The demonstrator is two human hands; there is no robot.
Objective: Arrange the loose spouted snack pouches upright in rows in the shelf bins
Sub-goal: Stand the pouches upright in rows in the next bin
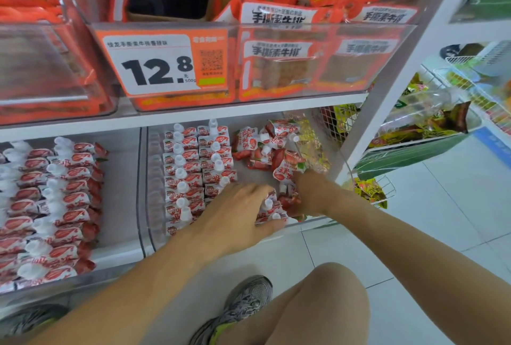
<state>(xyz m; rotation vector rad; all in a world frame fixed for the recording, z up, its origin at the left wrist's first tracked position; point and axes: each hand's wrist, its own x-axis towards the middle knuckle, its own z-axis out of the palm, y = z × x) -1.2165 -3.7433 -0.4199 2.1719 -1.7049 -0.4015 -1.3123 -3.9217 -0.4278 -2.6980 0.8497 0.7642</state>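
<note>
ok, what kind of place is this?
Most likely a snack shop aisle: a price tag reading 12.8 on a clear shelf bin, packaged snacks, and spouted pouches stocked in rows below.

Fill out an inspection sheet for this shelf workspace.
Surface: lower shelf with clear bin, bare floor at the middle.
Job's things: two upright pouch rows at bin's left; short third row under the hands.
Clutter: loose pouches heaped at back right.
Grippers: left hand rests on the third row; right hand reaches among pouches, fingers hidden.
Cables: nothing seen.
Surroundings: price tag above; wire baskets to the right.
</note>
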